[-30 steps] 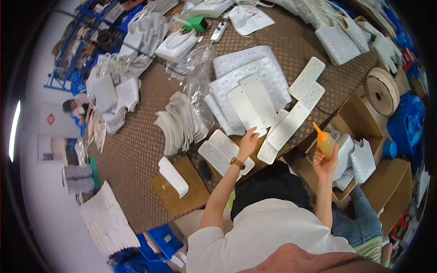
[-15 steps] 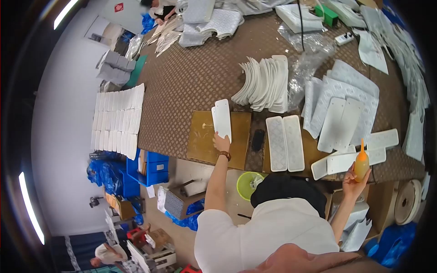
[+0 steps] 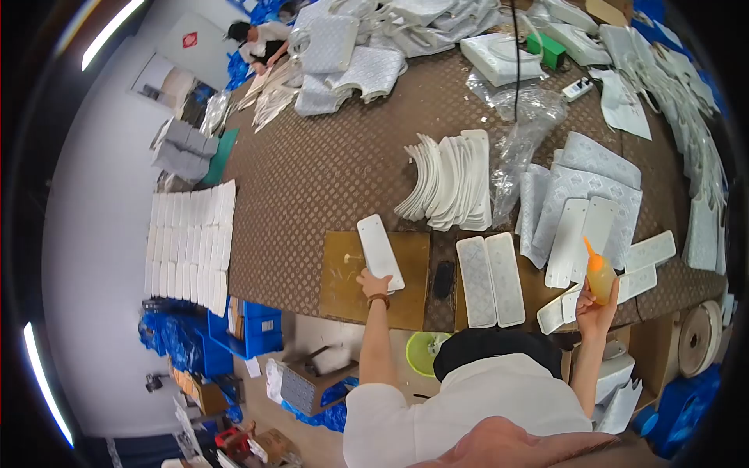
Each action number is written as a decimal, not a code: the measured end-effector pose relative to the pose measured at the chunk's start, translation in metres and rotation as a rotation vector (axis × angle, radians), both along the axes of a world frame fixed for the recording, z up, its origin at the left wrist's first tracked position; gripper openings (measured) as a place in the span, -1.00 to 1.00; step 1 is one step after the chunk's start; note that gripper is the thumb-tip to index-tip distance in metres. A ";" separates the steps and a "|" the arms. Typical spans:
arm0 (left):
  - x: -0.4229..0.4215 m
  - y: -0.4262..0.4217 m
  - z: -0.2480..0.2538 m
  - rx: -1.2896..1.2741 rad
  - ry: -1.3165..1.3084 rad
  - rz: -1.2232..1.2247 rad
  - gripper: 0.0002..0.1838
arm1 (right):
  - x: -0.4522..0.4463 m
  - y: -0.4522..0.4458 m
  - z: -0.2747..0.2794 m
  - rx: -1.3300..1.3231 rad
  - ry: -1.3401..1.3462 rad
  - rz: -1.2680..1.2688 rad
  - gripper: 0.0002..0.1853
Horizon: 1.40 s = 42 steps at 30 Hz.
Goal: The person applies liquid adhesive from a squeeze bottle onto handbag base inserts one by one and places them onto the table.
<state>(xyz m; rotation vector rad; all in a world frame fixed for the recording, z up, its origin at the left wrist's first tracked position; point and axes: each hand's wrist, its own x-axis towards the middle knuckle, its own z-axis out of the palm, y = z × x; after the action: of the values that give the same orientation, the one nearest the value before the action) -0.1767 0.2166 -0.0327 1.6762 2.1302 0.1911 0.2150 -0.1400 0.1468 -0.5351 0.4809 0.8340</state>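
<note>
My left hand (image 3: 375,284) grips the near end of a long white strip (image 3: 379,248) with rounded corners and small holes. A second strip seems to lie under it, with just an edge showing. Both rest over a brownish-yellow board (image 3: 335,273) on the table. My right hand (image 3: 597,313) is closed around a squeeze bottle (image 3: 600,282) of yellowish liquid, its orange nozzle pointing up and slightly left. Between my hands, two pale strips (image 3: 490,279) lie side by side. White strips (image 3: 566,242) rest on quilted grey pieces (image 3: 612,168) beyond the bottle.
A fanned stack of white strips (image 3: 449,179) stands mid-table beside crumpled clear plastic (image 3: 519,148). A dark oblong object (image 3: 443,279) lies right of the board. Rows of strips (image 3: 191,246) line the left edge. A green bin (image 3: 421,353) is below. Another person (image 3: 261,43) works far left.
The two strips in my left hand were fanned apart and now overlap almost fully, tilted leftward at the far end. The bottle has moved left and leans more. The whole view has shifted.
</note>
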 end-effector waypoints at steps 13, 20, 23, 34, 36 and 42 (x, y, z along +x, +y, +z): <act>0.120 -0.096 0.187 -0.497 -1.506 -0.299 -0.42 | 0.022 0.022 0.074 -0.347 -0.874 -0.063 -0.50; 0.160 -0.141 0.254 -0.741 -1.498 -0.716 -0.33 | 0.046 0.020 0.128 -0.293 -1.200 -0.183 -0.52; 0.163 -0.154 0.271 -0.781 -1.402 -0.795 -0.28 | 0.058 0.013 0.144 -0.275 -1.230 -0.245 -0.55; 0.174 -0.163 0.294 -0.828 -1.434 -0.847 -0.31 | 0.034 0.003 0.083 -0.303 -1.247 -0.098 -0.55; 0.177 -0.163 0.297 -0.833 -1.458 -0.861 -0.32 | 0.017 0.001 0.054 -0.351 -1.345 -0.114 -0.54; 0.180 -0.175 0.294 -0.865 -1.436 -0.762 -0.45 | 0.053 -0.001 0.128 -0.035 -0.979 0.004 -0.35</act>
<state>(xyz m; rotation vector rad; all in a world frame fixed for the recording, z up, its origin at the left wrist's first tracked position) 0.0032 0.0419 0.2615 1.0442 0.3375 0.1261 0.2681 -0.1410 0.2751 -0.8943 -0.4059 0.4792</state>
